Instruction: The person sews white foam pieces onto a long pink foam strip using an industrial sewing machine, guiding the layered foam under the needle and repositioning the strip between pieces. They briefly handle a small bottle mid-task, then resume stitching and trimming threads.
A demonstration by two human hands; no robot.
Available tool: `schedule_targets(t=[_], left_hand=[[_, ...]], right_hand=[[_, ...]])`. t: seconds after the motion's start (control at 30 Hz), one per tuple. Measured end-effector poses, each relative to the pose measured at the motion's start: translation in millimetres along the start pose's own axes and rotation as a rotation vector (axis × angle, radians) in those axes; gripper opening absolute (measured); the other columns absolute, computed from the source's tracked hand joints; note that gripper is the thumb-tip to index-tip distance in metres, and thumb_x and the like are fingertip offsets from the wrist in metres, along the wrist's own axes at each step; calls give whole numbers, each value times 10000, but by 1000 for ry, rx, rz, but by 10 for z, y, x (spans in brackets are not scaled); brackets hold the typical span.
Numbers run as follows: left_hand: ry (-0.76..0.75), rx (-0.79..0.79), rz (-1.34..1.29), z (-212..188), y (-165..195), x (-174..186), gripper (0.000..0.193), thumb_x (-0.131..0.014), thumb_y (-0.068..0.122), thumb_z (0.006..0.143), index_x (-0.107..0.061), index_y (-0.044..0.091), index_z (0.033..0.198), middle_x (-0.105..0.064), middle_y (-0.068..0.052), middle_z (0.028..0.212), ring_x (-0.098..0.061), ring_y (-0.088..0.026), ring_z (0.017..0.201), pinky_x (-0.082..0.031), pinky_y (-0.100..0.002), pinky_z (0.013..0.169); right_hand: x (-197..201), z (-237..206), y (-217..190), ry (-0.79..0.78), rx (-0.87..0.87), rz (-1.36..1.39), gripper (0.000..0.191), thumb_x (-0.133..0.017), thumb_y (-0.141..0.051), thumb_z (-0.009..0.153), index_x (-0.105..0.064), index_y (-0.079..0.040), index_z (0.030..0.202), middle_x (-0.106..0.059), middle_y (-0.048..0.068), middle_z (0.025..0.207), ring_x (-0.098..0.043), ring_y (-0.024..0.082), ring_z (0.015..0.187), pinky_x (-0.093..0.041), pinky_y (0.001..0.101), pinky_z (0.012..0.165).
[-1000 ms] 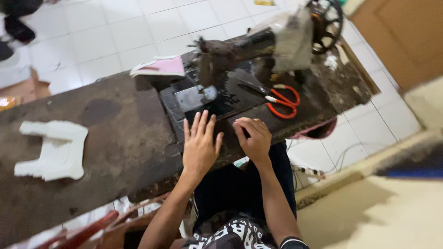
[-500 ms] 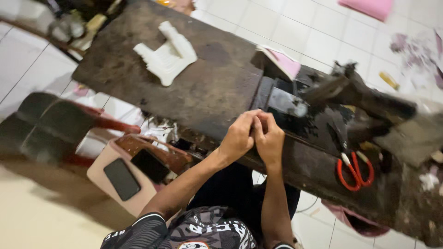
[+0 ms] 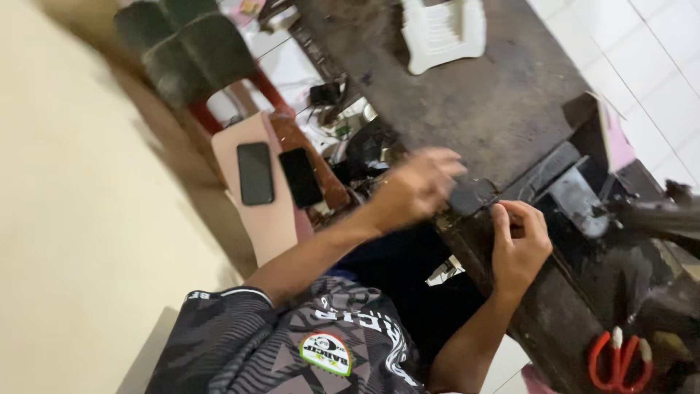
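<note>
Down at the far left, pale cream floor fills the view, and above it stands a dark green padded stool (image 3: pixel 191 55) on red legs. Just right of that, a pink board (image 3: pixel 264 219) lies on the floor with two black phones on it — one phone (image 3: pixel 255 173) fully on the pink surface, the second phone (image 3: pixel 300 177) just beside it, toward a brown strip at the board's edge.

Near the middle, the person's patterned black shirt (image 3: pixel 306 343) shows at the bottom, both bare forearms reaching up and to the right. The left hand (image 3: pixel 415 186) is blurred; its fingers are curled loosely at the near edge of a dark, worn work table (image 3: pixel 467 102), touching a small dark piece (image 3: pixel 472 195) that lies on that edge. How firmly it grips cannot be told. The right hand (image 3: pixel 519 244), just beside it, has its fingers bent in a narrow pinch against the same piece's right side.

Further back on the table lies a white plastic part (image 3: pixel 441 29). To the right sits a dark sewing machine (image 3: pixel 620 219), with a pink sheet (image 3: pixel 616 142) behind it — and red-handled scissors (image 3: pixel 618 359) lie at the lower right.
</note>
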State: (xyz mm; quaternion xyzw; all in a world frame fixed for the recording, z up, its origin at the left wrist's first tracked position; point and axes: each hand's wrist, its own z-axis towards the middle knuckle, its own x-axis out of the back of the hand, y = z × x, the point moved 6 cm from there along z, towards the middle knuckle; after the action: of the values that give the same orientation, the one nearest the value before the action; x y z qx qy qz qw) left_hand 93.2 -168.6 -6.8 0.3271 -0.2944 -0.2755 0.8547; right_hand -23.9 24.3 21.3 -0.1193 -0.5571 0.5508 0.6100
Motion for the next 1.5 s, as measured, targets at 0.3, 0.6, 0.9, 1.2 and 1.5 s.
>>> schedule_targets(t=[0.3,0.6,0.9,1.2,1.5], left_hand=[[272,955,957,-1613,-1615,2245,857,-903,323,715,-468,-83,1331,-554,-298,1283,-560,-500,1148,-478,-554,894],[202,1140,1001,-1644,-1574,2181,1167,-935,445,595,-340,-184,1378,-515,-365,1249,-524,-495,1173,-466,-519,1003],[552,863,617,-1399,-1425,2151,900,-975,257,704,-443,-146,1307,-542,-356,1218,-542,-511,1151,-492,-499,964],[606,897,391,-1327,-1722,2250,851,-938,231,689,-452,-120,1293,-635,-256,1180,-672,-360,1062,-558,-415,914],[502,966,401,-1059,-1996,2111,846,-898,319,644,-477,-103,1245,-579,-270,1215,-608,-406,1140,-515,-468,980]], right_hand=[[-398,-477,-269,119,88,89,111,-750,-130,1040,-733,-21,1025,-738,50,846,-686,115,700,-541,267,644],[-2300,-1077,-361,-530,61,339,195,-750,-158,949,-733,-48,1109,-755,89,910,-707,175,790,-565,305,686],[-3084,-1341,-279,-752,275,201,554,-750,-285,937,-546,-23,1380,-635,205,1307,-632,375,1189,-537,451,968],[-3574,-1090,-614,-649,265,-144,998,-825,-519,787,-370,55,1466,-486,290,1408,-450,482,1308,-376,551,1077],[-3773,-1134,-509,-563,224,-269,1094,-850,-442,728,-310,76,1526,-479,267,1393,-485,466,1263,-430,566,1052]])
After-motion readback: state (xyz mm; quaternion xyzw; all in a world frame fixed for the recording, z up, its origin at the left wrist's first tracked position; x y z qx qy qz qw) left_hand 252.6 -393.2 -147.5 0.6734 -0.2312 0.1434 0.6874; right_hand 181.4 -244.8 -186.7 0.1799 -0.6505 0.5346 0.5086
